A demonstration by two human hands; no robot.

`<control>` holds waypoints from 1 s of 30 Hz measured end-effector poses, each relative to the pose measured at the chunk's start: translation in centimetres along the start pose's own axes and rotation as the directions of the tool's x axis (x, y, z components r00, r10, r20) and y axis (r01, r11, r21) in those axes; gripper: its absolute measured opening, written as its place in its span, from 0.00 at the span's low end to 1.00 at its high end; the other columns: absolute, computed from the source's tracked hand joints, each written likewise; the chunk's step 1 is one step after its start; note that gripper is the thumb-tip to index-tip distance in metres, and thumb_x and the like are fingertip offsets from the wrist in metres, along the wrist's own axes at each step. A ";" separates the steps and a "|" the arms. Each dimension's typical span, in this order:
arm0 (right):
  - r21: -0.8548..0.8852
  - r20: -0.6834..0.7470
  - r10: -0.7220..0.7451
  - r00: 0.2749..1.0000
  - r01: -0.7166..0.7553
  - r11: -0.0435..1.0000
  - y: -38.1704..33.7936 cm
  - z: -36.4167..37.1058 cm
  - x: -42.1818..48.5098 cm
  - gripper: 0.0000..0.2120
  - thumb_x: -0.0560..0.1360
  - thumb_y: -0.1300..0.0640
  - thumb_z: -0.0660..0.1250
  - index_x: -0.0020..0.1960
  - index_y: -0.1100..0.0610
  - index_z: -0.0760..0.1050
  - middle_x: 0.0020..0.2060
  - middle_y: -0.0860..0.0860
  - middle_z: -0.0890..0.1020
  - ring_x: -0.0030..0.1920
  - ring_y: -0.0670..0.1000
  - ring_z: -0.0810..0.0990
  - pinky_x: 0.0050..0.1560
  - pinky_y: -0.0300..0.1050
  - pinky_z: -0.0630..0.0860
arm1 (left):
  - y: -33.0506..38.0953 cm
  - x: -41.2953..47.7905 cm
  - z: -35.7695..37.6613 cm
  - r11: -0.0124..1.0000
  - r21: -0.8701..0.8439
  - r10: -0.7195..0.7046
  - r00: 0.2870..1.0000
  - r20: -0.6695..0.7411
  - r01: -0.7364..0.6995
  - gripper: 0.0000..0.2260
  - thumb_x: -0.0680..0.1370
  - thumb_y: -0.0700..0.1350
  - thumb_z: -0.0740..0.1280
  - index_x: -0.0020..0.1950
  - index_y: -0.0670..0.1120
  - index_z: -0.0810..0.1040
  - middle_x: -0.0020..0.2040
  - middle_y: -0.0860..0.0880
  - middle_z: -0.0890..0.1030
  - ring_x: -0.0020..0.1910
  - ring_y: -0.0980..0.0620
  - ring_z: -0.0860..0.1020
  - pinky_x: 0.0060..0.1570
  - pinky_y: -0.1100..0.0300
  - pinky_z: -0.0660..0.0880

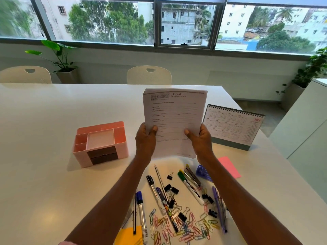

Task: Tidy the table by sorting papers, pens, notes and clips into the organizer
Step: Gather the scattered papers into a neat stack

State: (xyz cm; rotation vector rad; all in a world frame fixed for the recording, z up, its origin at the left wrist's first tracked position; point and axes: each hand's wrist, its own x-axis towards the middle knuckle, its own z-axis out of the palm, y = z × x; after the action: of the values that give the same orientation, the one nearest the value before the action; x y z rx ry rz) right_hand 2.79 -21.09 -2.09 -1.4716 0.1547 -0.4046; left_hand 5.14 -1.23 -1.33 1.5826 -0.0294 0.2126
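A stack of printed papers (174, 112) is held upright above the table, top sheet headed "FORM II". My left hand (146, 138) grips its lower left edge with the thumb on the front. My right hand (200, 139) grips the lower right edge the same way. The pink organizer (100, 144), with open compartments and two dark drawers, stands on the table to the left of my hands. Below the papers lie markers and pens (154, 189), black binder clips (172, 190) and a heap of coloured paper clips (184, 227). A pink note (230, 167) lies at right, an orange note (129, 236) at the near edge.
A spiral desk calendar (233, 126) stands right of the papers. A stapler (192, 175) and a purple object (203, 172) lie among the pens. Two white chairs (149, 75) stand at the table's far side. A white cabinet (304, 124) is at right.
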 end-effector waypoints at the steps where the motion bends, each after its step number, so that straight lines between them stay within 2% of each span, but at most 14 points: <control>1: 0.010 0.004 0.022 1.000 -0.022 1.000 0.5 0.0 -0.3 0.18 0.77 0.63 0.76 0.64 0.56 0.75 0.57 0.53 0.85 0.55 0.52 0.86 0.52 0.45 0.86 | -0.5 -0.2 0.1 1.000 0.005 -0.018 1.000 0.004 0.018 0.04 0.86 0.43 0.65 0.60 0.48 0.73 0.56 0.49 0.82 0.53 0.46 0.85 0.50 0.50 0.86; 5: 0.020 0.016 0.092 0.996 -0.092 0.996 2.0 -0.3 -1.0 0.18 0.78 0.63 0.74 0.63 0.53 0.74 0.57 0.52 0.84 0.57 0.53 0.85 0.47 0.40 0.85 | -2.1 -1.0 0.4 0.998 -0.002 -0.067 0.997 0.037 0.067 0.08 0.85 0.43 0.66 0.63 0.48 0.73 0.59 0.49 0.82 0.56 0.46 0.84 0.52 0.46 0.86; 12: -0.002 -0.006 0.079 0.997 -0.079 0.997 1.4 -0.1 -0.1 0.22 0.78 0.61 0.75 0.69 0.55 0.72 0.59 0.49 0.83 0.58 0.46 0.82 0.51 0.37 0.83 | -1.8 -0.2 0.6 1.000 -0.020 -0.008 1.000 -0.008 0.008 0.08 0.85 0.40 0.66 0.63 0.48 0.72 0.59 0.51 0.80 0.58 0.46 0.82 0.54 0.48 0.85; 15: 0.008 -0.002 0.104 0.995 -0.104 0.995 2.2 0.0 -0.3 0.21 0.78 0.62 0.75 0.67 0.54 0.73 0.59 0.51 0.83 0.58 0.50 0.83 0.50 0.39 0.84 | -2.6 -0.5 0.5 1.000 -0.019 -0.012 1.000 -0.002 0.012 0.09 0.84 0.41 0.67 0.62 0.50 0.73 0.60 0.50 0.81 0.59 0.45 0.83 0.53 0.48 0.86; 18: 0.000 -0.002 0.147 0.989 -0.147 0.989 3.5 0.0 -0.9 0.20 0.77 0.62 0.75 0.66 0.54 0.73 0.59 0.53 0.84 0.57 0.52 0.84 0.45 0.38 0.84 | -3.9 -1.2 0.4 0.997 -0.048 -0.067 0.998 0.004 0.067 0.10 0.84 0.41 0.67 0.64 0.50 0.73 0.60 0.49 0.81 0.57 0.47 0.84 0.48 0.55 0.86; 21: -0.033 -0.004 0.147 0.989 -0.148 0.989 3.8 0.1 -0.9 0.21 0.77 0.62 0.75 0.67 0.54 0.73 0.58 0.51 0.84 0.57 0.52 0.84 0.45 0.38 0.83 | -4.2 -1.6 0.4 0.993 -0.078 -0.089 0.996 -0.003 0.089 0.11 0.84 0.40 0.67 0.65 0.49 0.73 0.59 0.50 0.81 0.56 0.49 0.83 0.44 0.62 0.84; 27: -0.042 0.014 0.146 0.989 -0.145 0.988 3.5 0.4 -0.2 0.22 0.78 0.61 0.74 0.70 0.54 0.71 0.60 0.51 0.83 0.58 0.51 0.83 0.54 0.45 0.84 | -3.9 -0.8 0.3 0.998 -0.049 -0.037 0.999 -0.016 0.036 0.11 0.84 0.40 0.67 0.64 0.50 0.72 0.60 0.50 0.80 0.57 0.49 0.82 0.50 0.56 0.86; 30: -0.039 0.020 0.191 0.981 -0.190 0.981 4.7 0.4 -0.3 0.22 0.78 0.62 0.75 0.68 0.54 0.72 0.60 0.52 0.83 0.59 0.54 0.84 0.55 0.49 0.85 | -4.8 -1.0 0.2 0.995 -0.049 -0.087 0.996 -0.009 0.086 0.11 0.84 0.40 0.68 0.65 0.50 0.73 0.59 0.51 0.81 0.56 0.49 0.83 0.45 0.62 0.84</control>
State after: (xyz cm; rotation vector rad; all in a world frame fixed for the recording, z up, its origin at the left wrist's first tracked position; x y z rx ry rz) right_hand 3.47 -20.37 -6.76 -1.4820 0.2826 -0.2298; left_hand 4.86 -1.39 -6.24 1.5311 0.0419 0.1515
